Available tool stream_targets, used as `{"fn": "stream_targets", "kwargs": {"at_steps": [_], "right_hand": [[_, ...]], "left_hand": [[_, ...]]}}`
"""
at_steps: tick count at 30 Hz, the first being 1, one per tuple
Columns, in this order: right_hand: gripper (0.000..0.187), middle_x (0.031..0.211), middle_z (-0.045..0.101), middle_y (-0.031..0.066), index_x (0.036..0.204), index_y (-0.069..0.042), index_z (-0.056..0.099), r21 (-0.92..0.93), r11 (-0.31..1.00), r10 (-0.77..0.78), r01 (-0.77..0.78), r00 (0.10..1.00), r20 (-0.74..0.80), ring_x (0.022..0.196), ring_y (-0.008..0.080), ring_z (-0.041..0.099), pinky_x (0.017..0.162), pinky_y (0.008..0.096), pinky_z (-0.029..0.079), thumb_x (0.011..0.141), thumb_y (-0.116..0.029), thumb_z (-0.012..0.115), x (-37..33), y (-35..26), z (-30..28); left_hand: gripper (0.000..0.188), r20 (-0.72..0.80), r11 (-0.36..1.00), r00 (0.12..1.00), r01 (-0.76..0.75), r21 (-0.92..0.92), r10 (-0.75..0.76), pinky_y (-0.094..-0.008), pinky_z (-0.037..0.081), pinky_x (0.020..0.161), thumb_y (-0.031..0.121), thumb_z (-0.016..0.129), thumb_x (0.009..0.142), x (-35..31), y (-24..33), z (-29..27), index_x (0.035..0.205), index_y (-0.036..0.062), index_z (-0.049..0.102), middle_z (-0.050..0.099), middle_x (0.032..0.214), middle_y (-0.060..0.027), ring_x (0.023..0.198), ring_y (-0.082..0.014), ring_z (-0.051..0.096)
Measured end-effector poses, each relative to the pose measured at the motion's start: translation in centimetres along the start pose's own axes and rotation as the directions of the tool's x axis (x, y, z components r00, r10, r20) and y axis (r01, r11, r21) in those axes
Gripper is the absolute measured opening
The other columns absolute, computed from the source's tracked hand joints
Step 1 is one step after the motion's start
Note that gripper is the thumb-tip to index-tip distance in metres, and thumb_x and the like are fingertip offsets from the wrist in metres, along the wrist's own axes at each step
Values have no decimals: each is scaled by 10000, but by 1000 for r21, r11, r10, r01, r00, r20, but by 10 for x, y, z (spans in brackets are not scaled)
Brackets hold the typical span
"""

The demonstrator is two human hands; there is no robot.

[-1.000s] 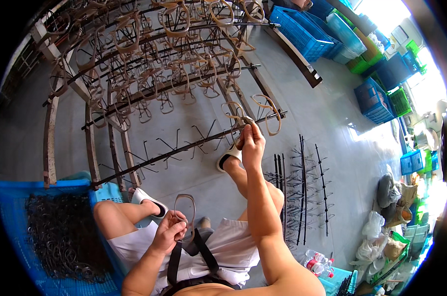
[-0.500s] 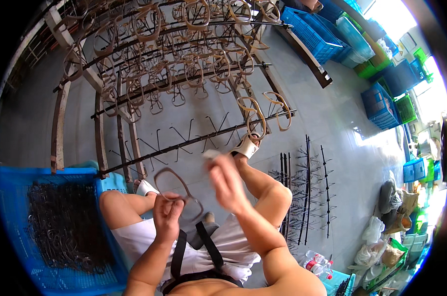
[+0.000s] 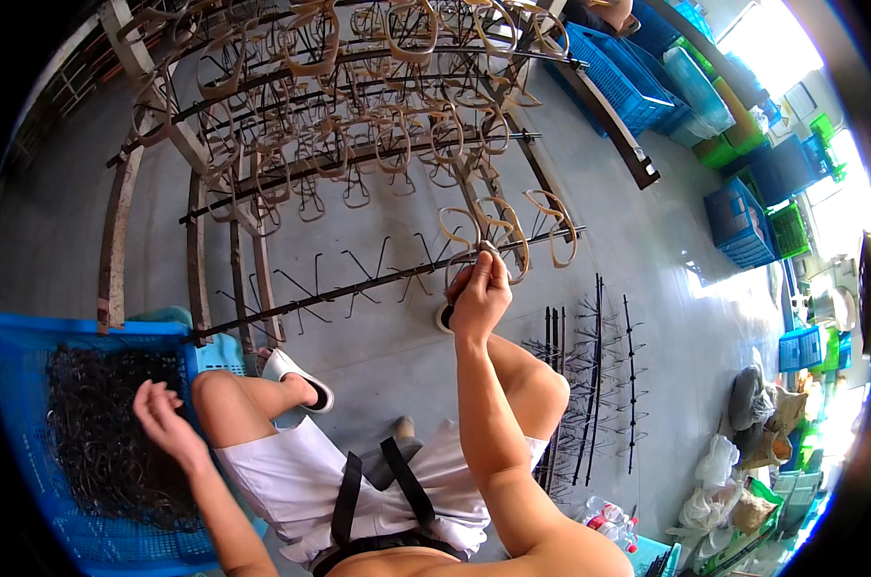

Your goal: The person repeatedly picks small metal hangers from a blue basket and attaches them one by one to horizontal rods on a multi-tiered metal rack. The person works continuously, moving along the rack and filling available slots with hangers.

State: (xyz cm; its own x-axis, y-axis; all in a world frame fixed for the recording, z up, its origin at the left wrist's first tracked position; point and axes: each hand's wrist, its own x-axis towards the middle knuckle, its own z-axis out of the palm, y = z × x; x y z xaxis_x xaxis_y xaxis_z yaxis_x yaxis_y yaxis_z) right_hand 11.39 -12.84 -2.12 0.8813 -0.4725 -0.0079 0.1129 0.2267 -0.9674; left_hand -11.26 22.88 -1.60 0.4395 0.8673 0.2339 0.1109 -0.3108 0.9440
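Observation:
My right hand (image 3: 482,293) reaches forward to the right part of a low black bar (image 3: 359,286) with bent wire hooks. Its fingers are pinched on a brown eyeglass frame (image 3: 442,227) at the hooks; whether the frame hangs free of the fingers cannot be made out. Just right of it, more brown eyeglass frames (image 3: 563,264) hang on the same bar. My left hand (image 3: 169,423) hovers, fingers apart and holding nothing, over the right side of a blue crate (image 3: 99,326). Inside the crate lies a tangled heap of dark eyeglass frames (image 3: 99,442).
Ahead stands a metal rack (image 3: 114,240) with rows of hanging eyeglass frames. Spare hooked bars (image 3: 594,385) lie on the floor to the right. Blue crates (image 3: 623,82) and plastic bags (image 3: 719,457) line the right side. Plastic bottles (image 3: 609,519) stand near my right elbow.
The eyeglass frame has passed from my left hand to my right, which has carried it forward to the hooked bar. My left hand has swung left over the crate.

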Motion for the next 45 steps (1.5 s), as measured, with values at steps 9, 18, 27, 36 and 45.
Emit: {"fn": "stream_targets", "kwargs": {"at_steps": [9,18,27,36,45], "right_hand": [[219,554,465,-21,829,-67,554,159,974,141,-162,980,137,380,60,370,340,210,287,957,-231,487,2,8,12],[184,577,430,-33,871,-71,542,280,949,128,-143,989,70,398,58,364,354,209,290,956,-227,491,-11,10,22],[165,565,410,-34,871,-93,508,276,956,104,-99,995,-2,393,65,353,360,208,292,960,-229,478,-10,12,27],[226,537,400,-42,792,-63,530,76,997,-27,16,988,153,407,38,334,357,193,287,961,-206,483,-20,9,23],[280,482,390,-38,706,-41,528,-135,981,-113,140,975,190,365,38,339,323,202,261,948,-178,504,-9,5,13]], "left_hand": [[629,-66,459,943,219,861,-326,-418,392,933,374,629,792,74,-248,-137,1284,43,419,515,1185,-254,1121,-393,481],[432,235,526,874,28,850,-425,-395,434,860,315,615,759,82,-232,-125,1046,-7,601,615,1032,-237,1001,-343,587],[501,118,469,931,63,881,-346,-454,401,895,414,359,931,58,-163,-105,1131,13,583,598,1077,-229,1001,-436,547],[422,84,389,929,68,919,-361,-489,412,857,384,394,928,37,-101,-75,1057,24,571,582,1081,-255,1018,-451,526],[306,150,810,910,257,527,-386,-323,440,731,205,503,835,58,-122,-96,1063,9,562,563,878,-92,782,-230,527]]}}
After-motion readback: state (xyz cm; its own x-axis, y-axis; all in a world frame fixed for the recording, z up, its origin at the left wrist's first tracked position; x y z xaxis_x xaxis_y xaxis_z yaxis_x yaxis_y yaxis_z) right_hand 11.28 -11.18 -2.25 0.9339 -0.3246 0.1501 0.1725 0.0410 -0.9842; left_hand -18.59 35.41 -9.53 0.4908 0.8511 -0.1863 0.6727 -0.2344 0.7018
